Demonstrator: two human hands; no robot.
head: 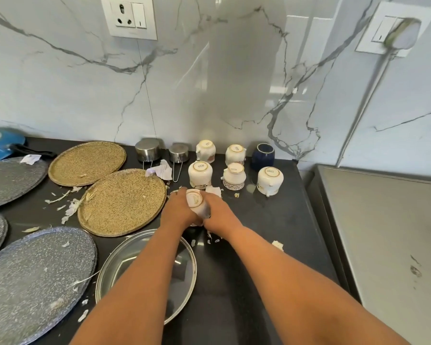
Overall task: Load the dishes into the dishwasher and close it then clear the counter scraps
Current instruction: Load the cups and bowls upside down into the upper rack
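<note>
- Left hand (pixel 177 210) and right hand (pixel 219 212) grip one white cup (pixel 195 202) between them, centre frame, above the dark counter (pixel 271 232).
- Five more white cups (pixel 200 174) stand inverted behind.
- Gold plates (pixel 122 201) and scraps (pixel 70 207) lie centre left.

Glossy white marble-pattern wall (pixel 209 83) with grey veining behind black counter (pixel 271 220). Socket plate (pixel 129 17) upper left of wall; switch plate (pixel 393 31) upper right. Steel surface (pixel 388 232) right of counter.
</note>
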